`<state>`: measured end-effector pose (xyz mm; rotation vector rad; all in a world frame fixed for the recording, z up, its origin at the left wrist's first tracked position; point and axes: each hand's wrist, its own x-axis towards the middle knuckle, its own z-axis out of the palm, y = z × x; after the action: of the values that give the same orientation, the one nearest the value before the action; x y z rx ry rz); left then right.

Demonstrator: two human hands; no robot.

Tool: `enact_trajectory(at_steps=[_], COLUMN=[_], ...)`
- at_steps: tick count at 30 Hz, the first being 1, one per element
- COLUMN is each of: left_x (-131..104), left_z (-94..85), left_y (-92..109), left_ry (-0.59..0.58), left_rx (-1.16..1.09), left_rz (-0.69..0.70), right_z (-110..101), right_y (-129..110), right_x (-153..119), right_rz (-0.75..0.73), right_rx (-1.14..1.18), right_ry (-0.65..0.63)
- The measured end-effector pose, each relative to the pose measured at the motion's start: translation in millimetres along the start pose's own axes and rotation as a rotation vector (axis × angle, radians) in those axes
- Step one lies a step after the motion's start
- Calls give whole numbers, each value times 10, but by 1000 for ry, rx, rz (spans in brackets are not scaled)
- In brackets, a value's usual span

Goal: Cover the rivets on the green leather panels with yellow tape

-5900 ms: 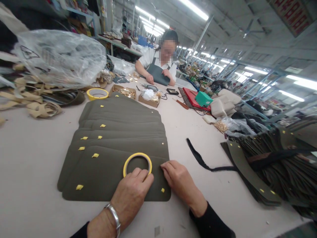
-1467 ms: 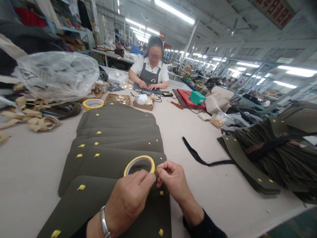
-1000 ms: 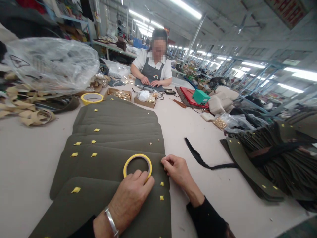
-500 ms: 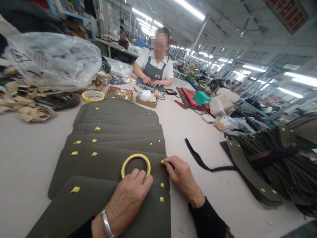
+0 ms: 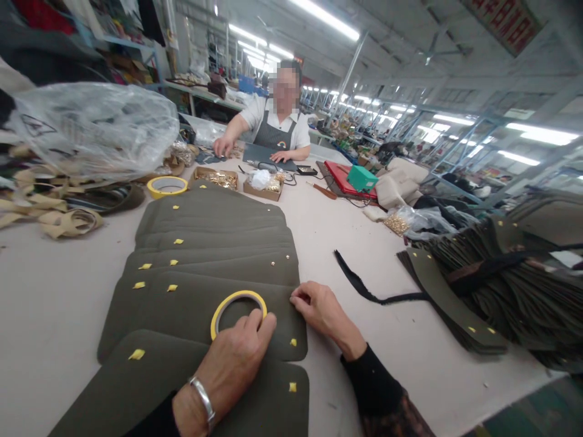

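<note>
My left hand [image 5: 241,355] is closed on a roll of yellow tape [image 5: 216,315], held upright above dark olive panels [image 5: 182,309]. These flat pieces with rounded corners overlap in a row running away from me. Small yellow tape pieces [image 5: 136,354] stick to them near the left side, and others [image 5: 293,387] near the right edge. My right hand [image 5: 321,309] pinches at the right edge of one panel. Whatever lies between its fingertips is hidden. Small metal studs [image 5: 287,257] show on a panel farther back.
A co-worker [image 5: 280,127] sits across the table. Boxes of metal fittings [image 5: 218,178], a second tape roll [image 5: 167,187] and a large plastic bag [image 5: 98,127] stand at the back left. A black strip [image 5: 359,285] and stacked olive pieces [image 5: 483,291] lie right.
The yellow piece at my right fingertips no longer shows. The two panels at the right edge have parted slightly, showing a gap. The co-worker's one hand has reached toward the left of the picture.
</note>
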<state>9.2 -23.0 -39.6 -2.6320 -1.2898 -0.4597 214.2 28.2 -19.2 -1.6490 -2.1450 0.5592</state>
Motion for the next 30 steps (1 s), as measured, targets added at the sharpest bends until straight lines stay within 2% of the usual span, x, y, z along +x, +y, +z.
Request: enact_trajectory(at_steps=[5,7,10,13,17,22,27,30], left_x=[44,57,36,-20,-94,-165,-215,-213], left_z=[-206,-271,-310,-313,-328,-365,-407,-433], left_y=[-96,-124,-124,-92,-56,-33,-20,-22], left_ry=[195,245,300,295,302,340,292,282], left_rx=[-71,-186,-353,-383,-329,-286,-363,-399], left_rz=[43,38,39,14,-41,-44,-99,-100], right_z=[-73,-88,-85,-61,-30,3,114,183], right_y=[-82,-151,-310,-489,-639,-688,-664,-676], right_x=[-279,-353,-423,-468,-497,-484,-504,-539], right_rz=[-142,-146,-138,-240,-368,-468,-542,-529], right_rx=[39,148,383,478,418,293,153,126], right_ry=[-123,-69,103,154,169,199,308,367])
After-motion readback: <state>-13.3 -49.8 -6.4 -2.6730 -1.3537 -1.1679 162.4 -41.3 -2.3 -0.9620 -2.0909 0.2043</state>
